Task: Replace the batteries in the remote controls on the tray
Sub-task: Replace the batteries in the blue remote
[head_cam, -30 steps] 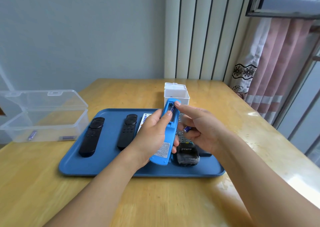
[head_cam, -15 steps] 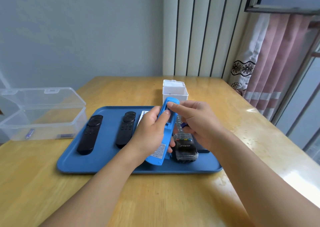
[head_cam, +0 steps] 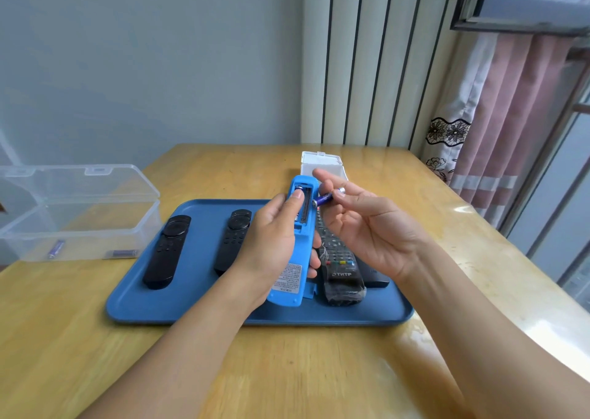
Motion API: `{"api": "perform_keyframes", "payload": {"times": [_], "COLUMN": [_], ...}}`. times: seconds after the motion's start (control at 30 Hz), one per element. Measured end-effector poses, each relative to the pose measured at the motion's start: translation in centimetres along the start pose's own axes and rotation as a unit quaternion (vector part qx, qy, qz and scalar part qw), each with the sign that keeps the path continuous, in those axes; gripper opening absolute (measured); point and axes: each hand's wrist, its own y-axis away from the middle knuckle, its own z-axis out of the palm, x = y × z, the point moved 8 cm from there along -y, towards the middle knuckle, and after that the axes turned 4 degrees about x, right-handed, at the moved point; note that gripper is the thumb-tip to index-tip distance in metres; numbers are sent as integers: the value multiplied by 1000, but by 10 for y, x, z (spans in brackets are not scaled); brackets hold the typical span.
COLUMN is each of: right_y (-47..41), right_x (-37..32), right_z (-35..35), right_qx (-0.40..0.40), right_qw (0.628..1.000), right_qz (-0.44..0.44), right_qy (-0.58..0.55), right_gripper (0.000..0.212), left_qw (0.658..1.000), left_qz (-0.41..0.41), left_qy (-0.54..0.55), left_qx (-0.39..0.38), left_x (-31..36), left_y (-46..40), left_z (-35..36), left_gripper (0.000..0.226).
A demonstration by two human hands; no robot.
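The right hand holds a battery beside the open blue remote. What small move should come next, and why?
Probably lower the battery into the empty slot of the blue remote. The right hand pinches it just beside the open compartment, one battery already sits under the left hand's thumb, and the neighbouring slot looks empty.

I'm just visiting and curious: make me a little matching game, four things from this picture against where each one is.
Things:
1. blue remote
2. battery
3. two black remotes
4. clear box

Places:
A. pinched in the right hand
B. on the table, left of the tray
C. held in the left hand
D. lying on the tray

Pairs: 1-C, 2-A, 3-D, 4-B
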Motion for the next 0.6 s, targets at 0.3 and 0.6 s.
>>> {"api": "perform_keyframes", "payload": {"times": [0.3, 0.6], "right_y": [2, 9], "right_x": [-16, -24], "right_z": [-4, -5], "right_qx": [76, 128], "right_qw": [971, 944], "right_qz": [-128, -175], "right_qy": [185, 248], "right_gripper": [38, 32], "left_qw": [999, 1000], "left_qz": [37, 5], "left_qy": [-27, 22], "left_qx": [18, 17], "left_x": [3, 1], "left_y": [-1, -1], "left_z": [-3, -5], "left_gripper": [31, 37]}}
